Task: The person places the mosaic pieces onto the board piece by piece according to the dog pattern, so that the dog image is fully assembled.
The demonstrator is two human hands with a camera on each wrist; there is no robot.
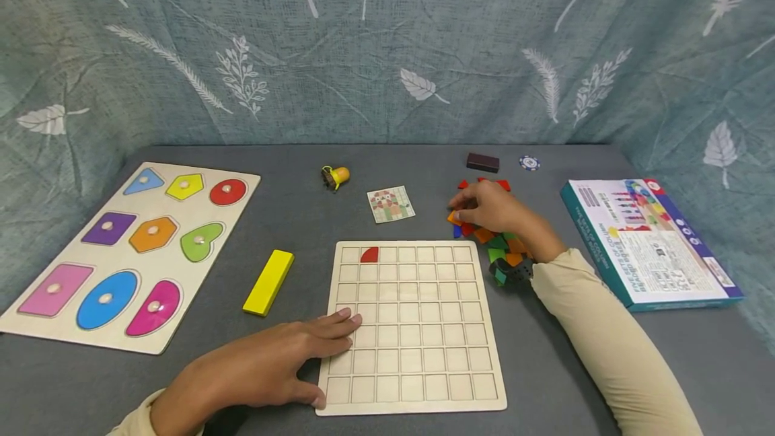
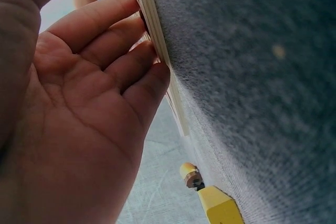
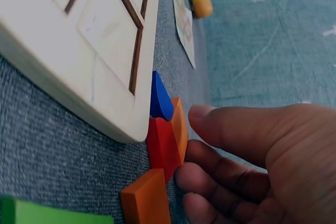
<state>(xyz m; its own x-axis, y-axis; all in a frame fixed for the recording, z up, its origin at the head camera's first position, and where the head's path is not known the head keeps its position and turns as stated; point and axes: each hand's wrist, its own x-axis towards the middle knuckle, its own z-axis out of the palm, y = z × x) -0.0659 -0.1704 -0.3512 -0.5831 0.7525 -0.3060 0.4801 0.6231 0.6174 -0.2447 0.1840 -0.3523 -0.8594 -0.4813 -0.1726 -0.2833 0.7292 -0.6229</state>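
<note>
My left hand [image 1: 272,362] rests on the left side of a wooden grid board [image 1: 408,410], fingers spread over its edge and thumb at the near corner. In the left wrist view, the fingertips of that hand [image 2: 100,87] meet the board's edge [image 2: 152,19]. One red quarter-round piece [image 1: 370,255] lies in the top row. Beyond the board's far right corner, my right hand [image 1: 493,207] reaches over loose coloured pieces. Its fingers and thumb are around an orange piece [image 3: 179,127], beside a red piece [image 3: 163,148] and a blue piece [image 3: 160,98].
A shape puzzle board [image 1: 200,207] lies left, near a yellow block [image 1: 269,282]. Behind the grid are a small yellow-orange toy [image 1: 336,176], a pattern card [image 1: 391,204], a dark block [image 1: 482,163] and a poker chip [image 1: 529,163]. A teal box [image 1: 650,241] lies right.
</note>
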